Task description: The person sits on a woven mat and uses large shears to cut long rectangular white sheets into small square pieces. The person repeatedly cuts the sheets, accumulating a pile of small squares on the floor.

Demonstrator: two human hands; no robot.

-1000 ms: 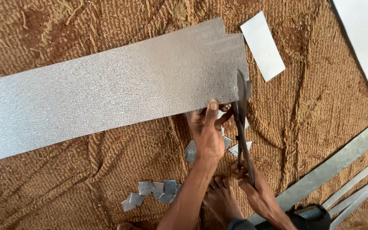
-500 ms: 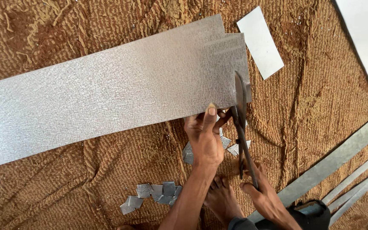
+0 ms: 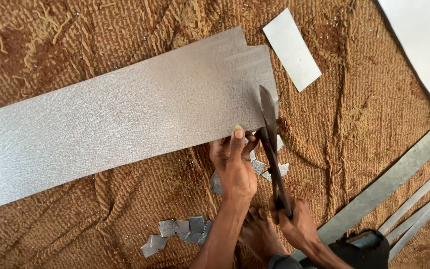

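Note:
A long strip of textured metal sheet point(image 3: 115, 119) lies across a brown coir mat. My left hand point(image 3: 234, 162) pinches the sheet's near edge close to its right end, thumb on top. My right hand point(image 3: 294, 224) grips the handles of dark metal shears point(image 3: 272, 134), whose blades point away from me and bite into the sheet's right end. A bare foot point(image 3: 260, 234) rests on the mat between my forearms.
Small cut metal squares point(image 3: 177, 231) lie on the mat near my left arm, more point(image 3: 269, 169) under the shears. A white rectangular piece point(image 3: 292, 49) lies beyond the sheet. Narrow metal strips point(image 3: 404, 184) run diagonally at the right. A pale sheet point(image 3: 424, 40) fills the top right corner.
The shears' blades have moved further up into the sheet's right end. My left hand has kept its hold on the sheet's edge.

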